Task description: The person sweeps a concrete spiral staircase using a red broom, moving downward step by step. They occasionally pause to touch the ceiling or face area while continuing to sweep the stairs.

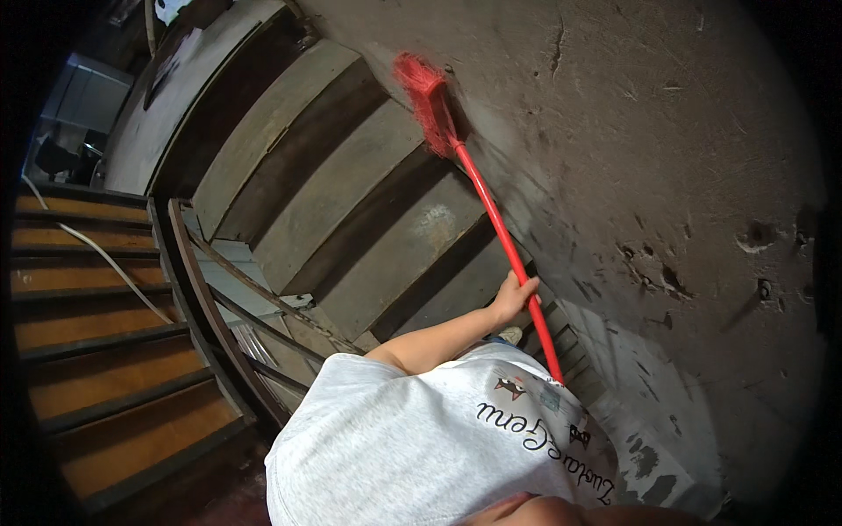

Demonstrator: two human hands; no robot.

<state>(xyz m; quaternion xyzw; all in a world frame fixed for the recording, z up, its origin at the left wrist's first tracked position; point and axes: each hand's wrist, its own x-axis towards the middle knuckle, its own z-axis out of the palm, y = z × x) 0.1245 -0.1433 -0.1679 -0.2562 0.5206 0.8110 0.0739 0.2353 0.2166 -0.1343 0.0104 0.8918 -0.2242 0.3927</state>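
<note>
My left hand (513, 298) is closed around the red handle of a broom (491, 206), roughly at the middle of its length. The broom slants up and away from me. Its red bristle head (425, 101) lies at the wall side of a stair tread, close against the wall. The handle's near end reaches down beside the front of my light grey shirt (386, 438). My right hand does not show.
Curved grey stairs (351, 223) wind upward ahead, bordered on the right by a scuffed, pitted wall (667, 131). A dark metal railing (197, 289) runs along the left. Beyond it, brown steps (96, 329) carry a pale cable (110, 259). My shoe (507, 336) shows below my hand.
</note>
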